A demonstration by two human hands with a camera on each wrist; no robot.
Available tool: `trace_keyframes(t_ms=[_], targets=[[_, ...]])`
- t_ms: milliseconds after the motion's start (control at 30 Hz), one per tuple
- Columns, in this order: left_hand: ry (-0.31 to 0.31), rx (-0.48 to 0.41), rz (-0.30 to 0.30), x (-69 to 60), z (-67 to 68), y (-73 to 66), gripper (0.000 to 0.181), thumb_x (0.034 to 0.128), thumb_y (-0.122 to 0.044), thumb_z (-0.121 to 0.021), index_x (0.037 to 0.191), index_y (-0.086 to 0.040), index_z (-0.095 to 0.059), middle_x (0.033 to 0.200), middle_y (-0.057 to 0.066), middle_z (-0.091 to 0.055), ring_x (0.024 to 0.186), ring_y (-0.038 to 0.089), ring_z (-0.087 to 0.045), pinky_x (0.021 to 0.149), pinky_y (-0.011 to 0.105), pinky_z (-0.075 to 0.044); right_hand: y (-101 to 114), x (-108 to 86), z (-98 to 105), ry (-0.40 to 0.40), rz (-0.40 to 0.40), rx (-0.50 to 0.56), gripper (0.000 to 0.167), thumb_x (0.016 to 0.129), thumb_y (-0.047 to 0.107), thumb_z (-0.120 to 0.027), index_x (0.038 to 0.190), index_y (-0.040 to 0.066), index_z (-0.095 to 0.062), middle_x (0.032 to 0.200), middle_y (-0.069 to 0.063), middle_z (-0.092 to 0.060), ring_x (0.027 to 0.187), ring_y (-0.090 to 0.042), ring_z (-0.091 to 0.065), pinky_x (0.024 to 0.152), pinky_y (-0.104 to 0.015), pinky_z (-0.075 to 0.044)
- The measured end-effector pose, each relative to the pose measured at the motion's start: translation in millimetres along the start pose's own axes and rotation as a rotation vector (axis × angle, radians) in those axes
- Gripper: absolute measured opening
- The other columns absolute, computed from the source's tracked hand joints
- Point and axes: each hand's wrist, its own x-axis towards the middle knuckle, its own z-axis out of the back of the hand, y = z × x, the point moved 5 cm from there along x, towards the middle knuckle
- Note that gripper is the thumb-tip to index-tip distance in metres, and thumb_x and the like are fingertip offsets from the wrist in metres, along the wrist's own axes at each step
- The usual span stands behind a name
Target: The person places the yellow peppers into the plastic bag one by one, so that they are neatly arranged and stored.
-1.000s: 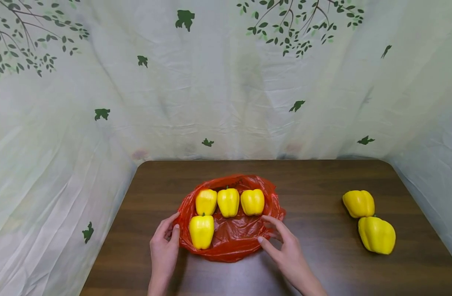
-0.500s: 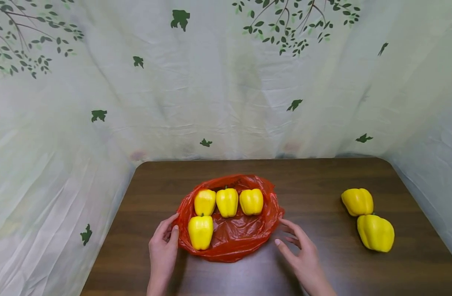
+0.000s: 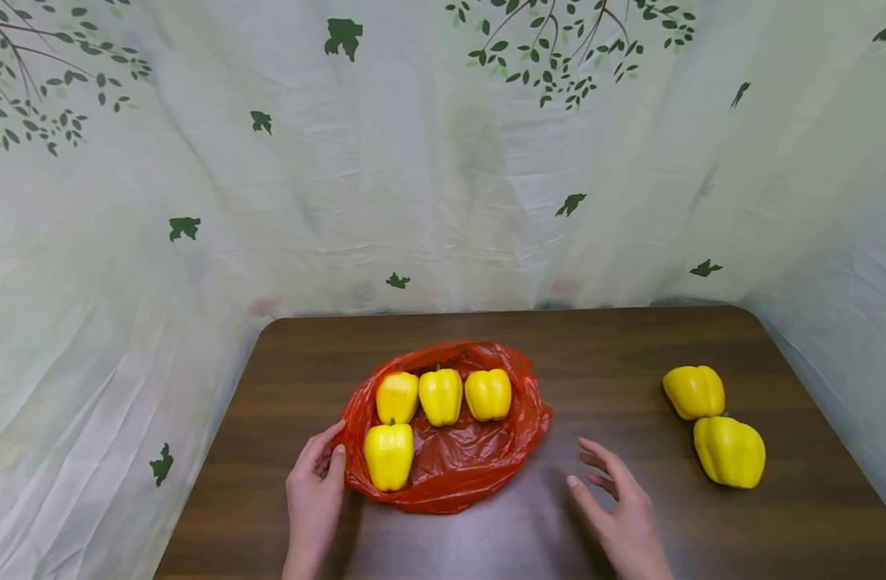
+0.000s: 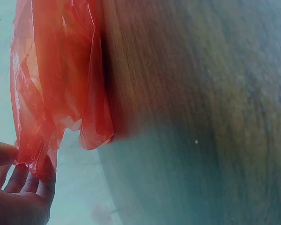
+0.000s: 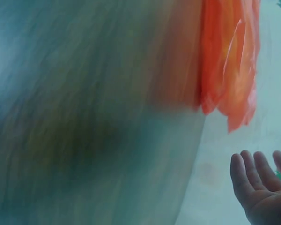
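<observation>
A red plastic bag [image 3: 479,475] lies spread wide on the table, with several yellow bell peppers [image 3: 440,397] inside it. Three of them form a row along the bag's far side, and another pepper [image 3: 389,457] sits nearer on the left. My left hand [image 3: 316,491] holds the bag's left edge; the left wrist view shows thumb and fingers [image 4: 47,185] pinching the red plastic. To the right of the bag, my right hand [image 3: 620,507] is in the air with relaxed fingers, touching nothing. In the right wrist view its fingers are apart from the bag [image 5: 232,61].
Two more yellow bell peppers lie on the table's right side, a farther one [image 3: 693,392] and a nearer one [image 3: 730,452], touching each other. The dark wooden table [image 3: 595,354] is bordered by pale curtains [image 3: 443,161] with leaf prints at the back and both sides.
My right hand has let go of the bag's right edge and moved right, away from it. The left hand stays at the left edge. The whole view has shifted slightly.
</observation>
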Motion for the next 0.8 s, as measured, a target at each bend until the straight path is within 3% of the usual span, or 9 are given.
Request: trace_keyframes(t_ms=[167,500,633,733,800], targets=[[-0.007,0.001,-0.016,1.0,-0.4,-0.5,0.033,0.0951,0.000,-0.061,0.123,-0.017,-0.068,0.113,0.002,-0.065,0.085,0.019,-0.057,0.074,0.013,-0.050,-5.4,-0.3,12.8,-0.024,-0.004,-0.056,0.048,0.091,0.026,-0.072,0.135,0.019,-0.054,0.132,0.000,-0.058,0.112,-0.015,-0.057,0.084,-0.007,-0.042],[0.012,0.009,0.013,0.0,-0.5,-2.6,0.033,0.0961,-0.002,-0.060,0.124,-0.017,-0.067,0.114,0.003,-0.064,0.087,0.019,-0.057,0.075,0.012,-0.050,-16.0,2.9,39.2,-0.045,0.015,-0.118,0.050,0.093,0.027,-0.070,0.138,0.016,-0.052,0.128,-0.008,-0.058,0.112,-0.023,-0.056,0.083,-0.003,-0.039],[0.014,0.010,0.017,0.1,-0.6,-2.6,0.032,0.0962,-0.002,-0.060,0.124,-0.017,-0.067,0.115,0.003,-0.064,0.087,0.019,-0.057,0.075,0.012,-0.050,-22.7,6.1,49.3,-0.045,-0.005,-0.160,0.051,0.094,0.031,-0.067,0.140,0.016,-0.050,0.129,-0.009,-0.057,0.111,-0.027,-0.057,0.087,-0.024,-0.051],[0.013,0.006,0.018,0.0,-0.6,-2.2,0.033,0.0960,-0.002,-0.060,0.124,-0.018,-0.067,0.114,0.002,-0.064,0.087,0.019,-0.057,0.075,0.013,-0.050,-28.1,8.4,56.1,-0.036,-0.036,-0.189,0.054,0.095,0.032,-0.066,0.142,0.014,-0.048,0.131,-0.011,-0.055,0.112,-0.030,-0.056,0.090,-0.044,-0.050],[0.011,0.001,0.016,0.0,-0.7,-2.2,0.033,0.0959,-0.002,-0.060,0.124,-0.018,-0.068,0.114,0.002,-0.064,0.086,0.019,-0.057,0.075,0.013,-0.050,-31.2,9.1,60.3,-0.032,-0.058,-0.203,0.055,0.095,0.033,-0.066,0.143,0.013,-0.046,0.132,-0.013,-0.054,0.112,-0.032,-0.056,0.091,-0.050,-0.048]])
